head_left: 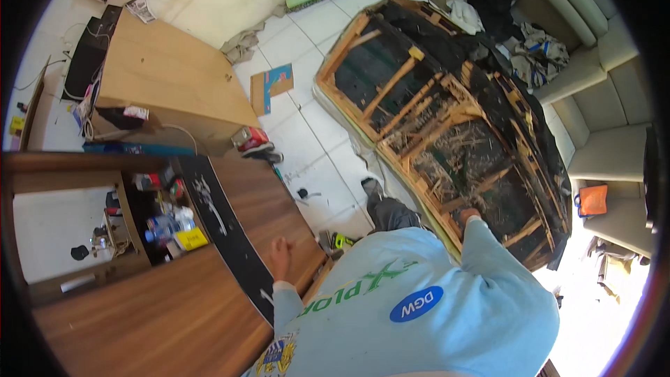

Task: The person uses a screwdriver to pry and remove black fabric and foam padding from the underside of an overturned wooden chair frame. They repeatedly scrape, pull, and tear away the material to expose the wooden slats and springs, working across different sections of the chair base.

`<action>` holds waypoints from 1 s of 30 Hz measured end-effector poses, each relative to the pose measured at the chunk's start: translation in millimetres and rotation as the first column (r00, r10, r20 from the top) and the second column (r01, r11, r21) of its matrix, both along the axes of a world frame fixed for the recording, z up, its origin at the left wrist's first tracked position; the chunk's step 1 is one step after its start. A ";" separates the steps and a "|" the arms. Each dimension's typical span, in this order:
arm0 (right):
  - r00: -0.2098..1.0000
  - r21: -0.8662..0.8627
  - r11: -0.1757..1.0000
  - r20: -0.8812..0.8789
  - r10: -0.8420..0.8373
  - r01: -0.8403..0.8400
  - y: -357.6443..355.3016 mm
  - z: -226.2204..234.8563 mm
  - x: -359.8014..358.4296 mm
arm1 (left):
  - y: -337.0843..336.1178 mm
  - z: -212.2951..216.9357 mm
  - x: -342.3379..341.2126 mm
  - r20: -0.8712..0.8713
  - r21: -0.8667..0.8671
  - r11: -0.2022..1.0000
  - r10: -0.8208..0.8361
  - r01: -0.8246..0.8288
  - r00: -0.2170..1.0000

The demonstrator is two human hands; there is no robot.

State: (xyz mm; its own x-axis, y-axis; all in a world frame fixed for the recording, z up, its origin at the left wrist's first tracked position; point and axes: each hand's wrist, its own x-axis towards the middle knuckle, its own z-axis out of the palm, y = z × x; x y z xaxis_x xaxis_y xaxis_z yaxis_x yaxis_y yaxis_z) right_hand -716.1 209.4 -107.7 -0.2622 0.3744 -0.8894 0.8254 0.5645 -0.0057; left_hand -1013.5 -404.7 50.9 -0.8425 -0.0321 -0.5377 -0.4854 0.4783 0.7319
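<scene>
An upturned sofa frame [401, 157] lies on the floor ahead and to the right, its wooden bars bare and its dark lining torn. Splinters and straw-like debris [453, 160] are scattered inside it. Over the near end of this frame is my right hand [470, 216], fingers curled; what they hold, if anything, is too small to make out. My left hand [281, 260] is over the brown wooden cabinet [258, 202] on the left, fingers apart and nothing in them. Whether it touches the wood I cannot tell.
White floor tiles [303, 136] run between the cabinet and the sofa frame, with a cardboard piece [271, 87] on them. A light wooden cabinet [167, 63] stands far left. Grey sofa seats [607, 153] line the right, one bearing an orange bag [592, 200].
</scene>
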 end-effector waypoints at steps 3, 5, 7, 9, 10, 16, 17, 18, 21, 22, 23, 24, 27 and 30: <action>0.994 -0.124 0.986 0.010 0.111 -0.109 -20.1 7.0 -97.4 | -19.3 -41.4 -6.4 0.369 0.090 0.988 0.083 -0.125 0.926; 0.972 0.007 0.988 -0.181 -0.149 0.152 -7.9 6.6 -169.4 | -28.1 -89.9 -12.2 0.461 0.123 0.987 -0.152 0.107 0.875; 0.916 0.019 0.992 -0.387 -0.107 0.124 -59.0 33.4 -291.8 | -66.5 -56.8 -14.7 0.365 -0.229 0.839 -0.395 0.493 0.843; 0.923 0.012 0.995 -0.376 -0.083 0.095 -22.3 32.5 -361.4 | -44.6 -74.0 -33.4 0.387 -0.205 0.767 -0.506 0.607 0.771; 0.876 -0.025 0.992 -0.467 -0.123 0.126 -32.5 40.8 -414.0 | -52.7 -67.3 -52.3 0.404 -0.222 0.765 -0.492 0.604 0.771; 0.669 0.023 0.979 -0.733 -0.121 0.202 -41.0 62.6 -633.3 | -50.5 -77.8 -238.7 0.341 -0.241 0.755 -0.522 0.609 0.782; 0.734 -0.042 0.983 -0.660 -0.160 0.177 -54.2 67.8 -664.2 | -56.2 -69.3 -282.1 0.305 -0.281 0.759 -0.510 0.588 0.804; 0.752 -0.039 0.979 -0.635 -0.178 0.198 -52.3 59.9 -670.5 | -49.0 -69.6 -323.6 0.271 -0.284 0.754 -0.529 0.592 0.804; 0.821 -0.022 0.965 -0.520 -0.234 0.261 -37.1 38.3 -677.6 | -2.7 -59.8 -465.1 0.169 -0.210 0.848 -0.458 0.486 0.872; 0.856 -0.022 0.960 -0.447 -0.258 0.278 -38.9 36.4 -674.6 | 15.8 -49.7 -509.9 0.179 -0.157 0.905 -0.368 0.396 0.912; 0.871 -0.042 0.961 -0.415 -0.265 0.272 -48.6 43.8 -685.8 | 28.3 -32.0 -557.0 0.185 -0.111 0.960 -0.233 0.256 0.955; 0.882 -0.056 0.962 -0.389 -0.267 0.266 -54.1 52.7 -697.5 | 36.9 -27.5 -601.8 0.202 -0.069 0.985 -0.144 0.160 0.969; 0.913 -0.069 0.958 -0.291 -0.287 0.279 -42.2 49.2 -725.4 | 57.4 -45.5 -744.8 0.091 0.016 0.987 -0.159 0.158 0.983; 0.935 -0.090 0.946 -0.150 -0.321 0.310 -28.5 23.9 -729.4 | 114.9 -46.3 -822.1 0.090 -0.019 0.986 -0.165 0.167 0.982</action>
